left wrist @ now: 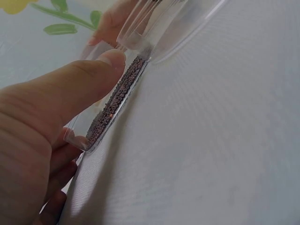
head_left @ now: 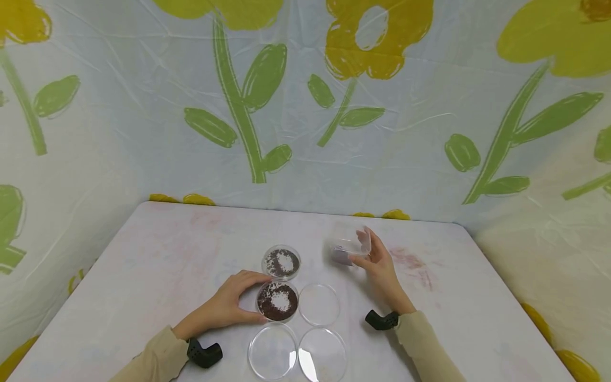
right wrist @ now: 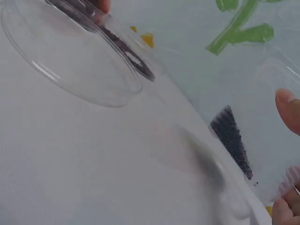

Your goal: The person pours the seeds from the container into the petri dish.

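We're noting the left hand [head_left: 229, 300] gripping a filled dish [head_left: 277, 320], the right hand [head_left: 380, 266] grasping a seemingly tilted clear box [head_left: 347, 246], another filled dish [head_left: 280, 278] lying by the left fingertips, and we're fearing spilled granules [right wrist: 232, 140] if right fingers slacken.

Flower-printed sheeting [head_left: 298, 127] is hanging behind and along both sides of a pale table [head_left: 191, 244], making a small curtained booth [head_left: 105, 159].

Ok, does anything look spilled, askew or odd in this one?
Reddish smears on the pale tabletop, just right of the right hand in the head view, look odd: streaky, like stains, though they may be print. No clear spill or damage.
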A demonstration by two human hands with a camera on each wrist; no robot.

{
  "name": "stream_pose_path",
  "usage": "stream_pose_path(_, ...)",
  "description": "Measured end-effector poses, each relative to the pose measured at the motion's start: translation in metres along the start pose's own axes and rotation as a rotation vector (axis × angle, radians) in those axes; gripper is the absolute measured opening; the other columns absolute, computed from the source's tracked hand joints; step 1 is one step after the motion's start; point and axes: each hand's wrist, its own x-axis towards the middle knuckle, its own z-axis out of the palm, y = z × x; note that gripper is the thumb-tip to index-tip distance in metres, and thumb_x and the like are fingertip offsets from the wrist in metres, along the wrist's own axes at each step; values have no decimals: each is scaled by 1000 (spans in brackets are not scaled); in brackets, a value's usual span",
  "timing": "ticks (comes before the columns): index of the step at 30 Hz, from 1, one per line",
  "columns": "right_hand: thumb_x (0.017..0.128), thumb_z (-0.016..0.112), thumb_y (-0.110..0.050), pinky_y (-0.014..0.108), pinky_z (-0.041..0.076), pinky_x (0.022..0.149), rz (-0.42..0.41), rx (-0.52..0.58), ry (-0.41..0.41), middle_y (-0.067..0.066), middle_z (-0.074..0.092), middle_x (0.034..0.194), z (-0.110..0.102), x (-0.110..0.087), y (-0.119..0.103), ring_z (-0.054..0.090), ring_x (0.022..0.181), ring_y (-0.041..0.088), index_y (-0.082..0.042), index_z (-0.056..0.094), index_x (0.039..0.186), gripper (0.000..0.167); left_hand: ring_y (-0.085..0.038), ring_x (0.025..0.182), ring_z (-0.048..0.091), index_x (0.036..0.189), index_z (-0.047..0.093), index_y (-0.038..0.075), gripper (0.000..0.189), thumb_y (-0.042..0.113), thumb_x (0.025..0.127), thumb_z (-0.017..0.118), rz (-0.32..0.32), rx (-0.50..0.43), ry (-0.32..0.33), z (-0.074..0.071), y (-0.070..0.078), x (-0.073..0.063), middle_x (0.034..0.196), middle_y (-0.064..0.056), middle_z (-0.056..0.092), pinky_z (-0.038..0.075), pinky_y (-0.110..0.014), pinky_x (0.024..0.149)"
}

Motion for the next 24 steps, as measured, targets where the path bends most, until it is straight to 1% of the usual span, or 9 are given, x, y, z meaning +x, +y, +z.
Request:
stream_pose_path(2,87,67,11,19,49,91,9,66,-7,26,24,157,-3,1,5,22,146,30,-1,20,156,84,-14,126,49,139,57,20,83,58,70,83,0,0,0,0,0,0,137,8,57,37,-52,103)
stream_pose_path(4,88,65,13,19,47,94,24,115,-23,28,20,158,-6,2,8,17,148,31,0,16,156,85,-14,126,49,139,57,20,83,57,69,84,-1,-5,0,0,0,0,136,9,57,37,-51,103)
stream_pose_path(8,90,65,9,19,40,103,54,98,-54,24,18,161,-12,0,11,12,150,28,-2,13,158,86,-14,126,49,138,57,20,83,55,69,85,4,-5,5,0,1,0,136,9,58,37,-51,103)
stream_pose_path(11,92,65,4,17,36,106,75,69,-72,19,16,163,-17,-1,11,9,151,26,-6,12,159,86,-15,126,49,138,58,20,83,54,68,86,5,-10,5,1,2,1,136,9,58,36,-52,103)
stream_pose_path(13,93,64,3,18,35,107,85,72,-80,17,13,164,-19,-1,11,7,151,26,-7,10,159,87,-15,126,49,138,57,20,83,53,68,86,1,-17,2,1,3,1,136,8,58,36,-52,103)
stream_pose_path(18,95,60,6,25,32,110,83,91,-70,17,9,165,-19,0,12,6,151,28,-6,7,159,85,-14,126,49,139,57,20,83,55,68,85,-1,-7,1,1,2,3,137,8,57,36,-52,103)
stream_pose_path(20,94,61,5,29,30,112,90,63,-51,16,10,165,-17,1,11,8,151,28,-6,7,159,85,-14,125,49,139,57,20,83,56,69,85,-1,1,3,0,1,2,137,8,57,36,-52,103)
stream_pose_path(22,94,64,1,33,23,117,100,4,-26,13,10,165,-16,1,10,6,151,25,-8,6,160,88,-15,125,49,138,57,20,83,57,69,84,-1,4,4,0,0,1,136,8,57,37,-53,103)
stream_pose_path(24,92,68,0,37,15,119,75,-61,1,11,11,165,-15,2,9,6,151,22,-9,6,160,92,-15,125,49,138,57,20,84,58,69,84,-2,7,8,0,0,0,136,9,57,37,-53,103)
